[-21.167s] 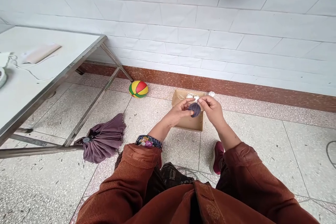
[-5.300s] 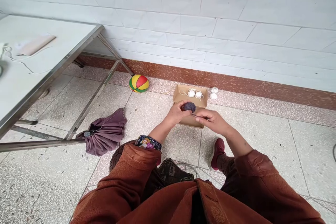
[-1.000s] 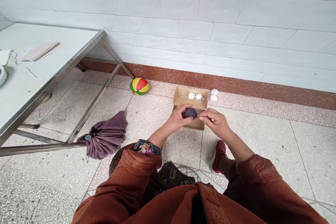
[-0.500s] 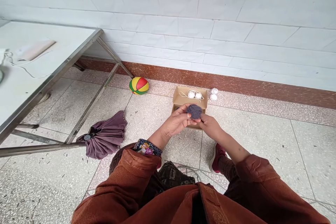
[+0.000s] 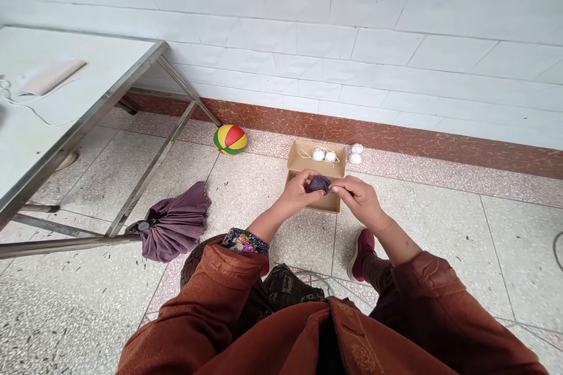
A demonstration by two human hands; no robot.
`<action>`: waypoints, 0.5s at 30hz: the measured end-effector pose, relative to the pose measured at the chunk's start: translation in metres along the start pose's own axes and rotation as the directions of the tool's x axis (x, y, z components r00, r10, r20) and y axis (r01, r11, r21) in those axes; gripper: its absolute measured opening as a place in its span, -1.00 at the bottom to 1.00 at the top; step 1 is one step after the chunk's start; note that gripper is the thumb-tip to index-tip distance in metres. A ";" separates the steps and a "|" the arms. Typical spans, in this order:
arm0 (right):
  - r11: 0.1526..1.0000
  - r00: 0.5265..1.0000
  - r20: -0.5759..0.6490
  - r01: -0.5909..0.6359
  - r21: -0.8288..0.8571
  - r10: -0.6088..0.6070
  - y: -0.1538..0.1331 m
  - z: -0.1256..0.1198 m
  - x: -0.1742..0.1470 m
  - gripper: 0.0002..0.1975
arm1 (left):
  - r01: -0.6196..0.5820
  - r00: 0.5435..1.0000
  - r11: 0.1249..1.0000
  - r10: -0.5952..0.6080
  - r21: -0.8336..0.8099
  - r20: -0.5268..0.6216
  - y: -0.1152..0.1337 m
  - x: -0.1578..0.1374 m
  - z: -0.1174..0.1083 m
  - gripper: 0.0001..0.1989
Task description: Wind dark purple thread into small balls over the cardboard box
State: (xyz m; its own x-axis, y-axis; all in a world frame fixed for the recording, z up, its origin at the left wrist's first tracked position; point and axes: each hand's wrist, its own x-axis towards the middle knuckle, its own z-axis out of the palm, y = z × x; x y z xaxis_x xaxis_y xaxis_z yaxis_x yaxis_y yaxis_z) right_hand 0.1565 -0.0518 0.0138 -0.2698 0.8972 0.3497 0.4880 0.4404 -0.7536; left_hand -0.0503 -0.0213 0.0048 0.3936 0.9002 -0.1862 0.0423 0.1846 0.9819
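A small ball of dark purple yarn (image 5: 319, 183) is held in the fingers of my left hand (image 5: 295, 193), above a cardboard box (image 5: 294, 159). At the ball's right side, my right hand (image 5: 361, 198) pinches the yarn between thumb and forefinger; the strand itself is too fine to make out. The box stands open on the floor, partly hidden by my hands. Two white yarn balls (image 5: 324, 155) with loose strands lie in its raised lid. More white yarn balls (image 5: 356, 154) sit on the floor just right of the box.
A metal-framed table (image 5: 127, 79) stands at the left, with a pale folded item (image 5: 55, 76) and a white cord on top. Below it lies a folded purple umbrella (image 5: 176, 225). A colourful ball (image 5: 230, 139) rests near the tiled wall (image 5: 373, 58).
The purple yarn ball has turned in my left hand and shifted slightly left. My right hand has risen from beneath it to its right side, fingers now pinched there.
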 end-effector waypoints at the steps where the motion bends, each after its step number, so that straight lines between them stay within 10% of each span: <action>1: 1.000 0.999 -0.024 -0.022 0.013 0.022 0.002 -0.001 0.002 -0.75 | 0.012 0.999 1.000 -0.013 0.025 0.050 0.000 -0.001 0.001 -0.55; 8: 0.954 0.965 -0.025 -0.256 0.153 0.263 0.018 0.003 0.007 -0.76 | 0.079 0.915 0.980 0.001 -0.183 0.404 0.007 -0.005 0.005 -0.27; 15: 0.922 0.930 0.188 -0.347 0.174 0.315 0.021 0.021 -0.002 -0.79 | 0.123 0.981 0.908 -0.051 -0.401 0.186 0.003 -0.004 0.002 -0.46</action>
State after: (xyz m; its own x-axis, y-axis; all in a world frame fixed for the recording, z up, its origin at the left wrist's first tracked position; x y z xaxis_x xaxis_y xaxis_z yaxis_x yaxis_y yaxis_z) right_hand 0.1500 -0.0450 -0.0139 -0.2534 0.9672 -0.0163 0.3987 0.0890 -0.9128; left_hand -0.0495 -0.0251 0.0088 0.5551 0.8004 -0.2264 -0.2816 0.4370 0.8542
